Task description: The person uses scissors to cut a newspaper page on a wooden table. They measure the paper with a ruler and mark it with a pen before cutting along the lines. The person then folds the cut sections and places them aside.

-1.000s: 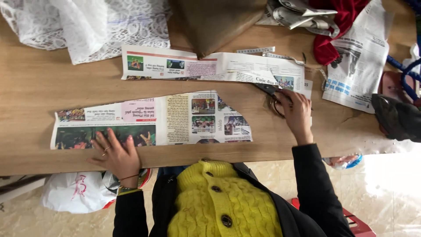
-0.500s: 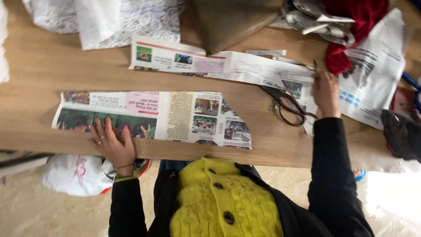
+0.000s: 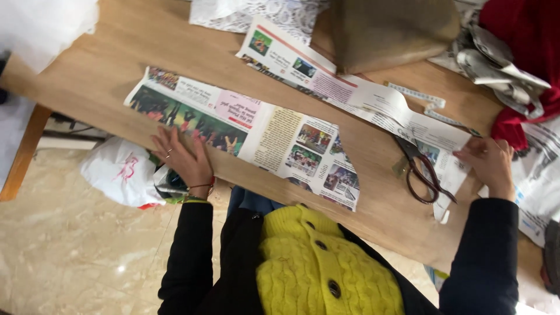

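Two cut newspaper strips and scissors on a wooden surface.
The near strip (image 3: 245, 137) lies flat by the near edge; the far strip (image 3: 350, 87) runs diagonally, with dark-handled scissors (image 3: 421, 170) shut at its right end.

Up at the far edge of the wooden table (image 3: 87, 76) lies white lace cloth (image 3: 256, 11), with a brown paper bag (image 3: 391, 32) beside it. Over to the right, crumpled newspaper (image 3: 496, 64) sits against a red cloth (image 3: 525, 35), and a pale measuring tape (image 3: 420, 96) runs along the wood near them. Down below the table's near edge, a white plastic bag (image 3: 119, 172) rests on the glossy marble floor (image 3: 70, 256). A yellow knitted cardigan (image 3: 315, 268) with dark buttons fills the bottom of the view.
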